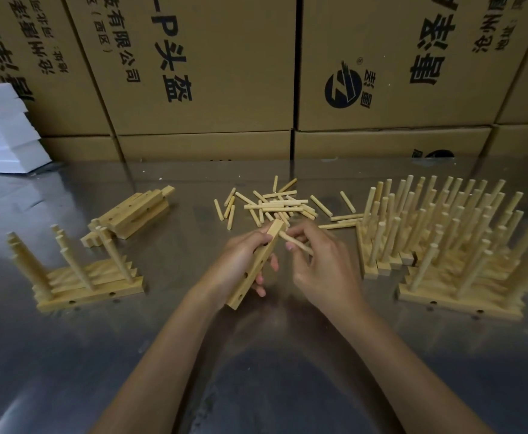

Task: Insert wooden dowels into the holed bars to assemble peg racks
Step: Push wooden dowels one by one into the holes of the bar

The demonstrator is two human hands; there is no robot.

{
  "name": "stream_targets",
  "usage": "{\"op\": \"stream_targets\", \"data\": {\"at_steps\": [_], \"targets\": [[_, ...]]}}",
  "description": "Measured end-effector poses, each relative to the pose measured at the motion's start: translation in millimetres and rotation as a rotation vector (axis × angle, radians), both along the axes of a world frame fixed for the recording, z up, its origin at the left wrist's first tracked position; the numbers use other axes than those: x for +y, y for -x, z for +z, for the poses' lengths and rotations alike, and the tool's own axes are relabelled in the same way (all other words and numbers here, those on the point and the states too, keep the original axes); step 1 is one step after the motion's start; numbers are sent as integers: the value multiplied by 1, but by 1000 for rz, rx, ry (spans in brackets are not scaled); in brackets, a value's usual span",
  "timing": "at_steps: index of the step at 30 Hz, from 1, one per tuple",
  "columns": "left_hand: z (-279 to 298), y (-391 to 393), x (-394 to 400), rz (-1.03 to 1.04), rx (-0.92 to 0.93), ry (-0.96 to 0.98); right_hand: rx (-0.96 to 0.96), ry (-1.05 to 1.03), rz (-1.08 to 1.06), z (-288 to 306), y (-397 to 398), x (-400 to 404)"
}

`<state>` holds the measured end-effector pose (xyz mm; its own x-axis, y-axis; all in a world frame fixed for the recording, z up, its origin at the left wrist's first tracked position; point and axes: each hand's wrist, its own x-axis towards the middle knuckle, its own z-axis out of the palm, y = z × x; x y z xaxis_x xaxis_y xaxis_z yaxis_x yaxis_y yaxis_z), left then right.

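**Q:** What lies at the left of the frame?

**A:** White foam blocks [3, 130] sit at the upper left, against the cardboard cartons [212, 64] that fill the whole top. Below them, on the metal desk [68, 355], stands a small group of pegged racks [78, 270]. Just above these, a stack of empty holed bars [137, 214] lies flat, with no dowels in them as far as can be seen.

**Q:** And at the centre?

**A:** A loose heap of dowels [275, 205] lies on the desk in the upper centre. Below it, the left hand [240, 261] has its fingers curled round the bar in work [256, 267], which is tilted with its far end raised; its side holes show, and no peg stands in it. The right hand [325, 264] pinches a few dowels [297, 245] between thumb and fingers, the tip of one near the bar's upper end. Whether that tip touches the bar cannot be told.

**Q:** What is at the right?

**A:** A dense field of finished racks [444, 233], pegs upright, fills the right of the frame in several rows.

**Q:** How far along is the task?

**A:** Judging by the piles, well advanced: many more racks stand finished than bars remain. What is left is the held bar, the stack of bars at the left and enough loose dowels to fill them. The current step looks like the first insertion into the held bar.
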<state>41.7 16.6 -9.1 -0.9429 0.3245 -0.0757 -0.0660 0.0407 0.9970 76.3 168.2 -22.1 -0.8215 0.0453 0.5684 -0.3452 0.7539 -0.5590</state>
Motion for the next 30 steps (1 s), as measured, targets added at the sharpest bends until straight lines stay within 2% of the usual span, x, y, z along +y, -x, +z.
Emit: {"op": "stream_targets", "data": {"at_steps": [8, 13, 17, 21, 25, 30], "targets": [[-4, 0, -3, -47, 67, 62, -26, 148, 36, 0, 1, 4], [-6, 2, -2, -59, 61, 43, -190, 405, 86, 2, 4, 3], [-7, 2, -3, -74, 58, 63, -332, 526, 113, 0, 7, 5], [-10, 3, 0, -42, 16, 75, -389, 487, 57, 0, 10, 3], [-9, 4, -3, -49, -29, 65, -357, 394, -17, -1, 11, 7], [-6, 6, -10, -2, -65, 27, -269, 286, 58, 0, 9, 11]]}}
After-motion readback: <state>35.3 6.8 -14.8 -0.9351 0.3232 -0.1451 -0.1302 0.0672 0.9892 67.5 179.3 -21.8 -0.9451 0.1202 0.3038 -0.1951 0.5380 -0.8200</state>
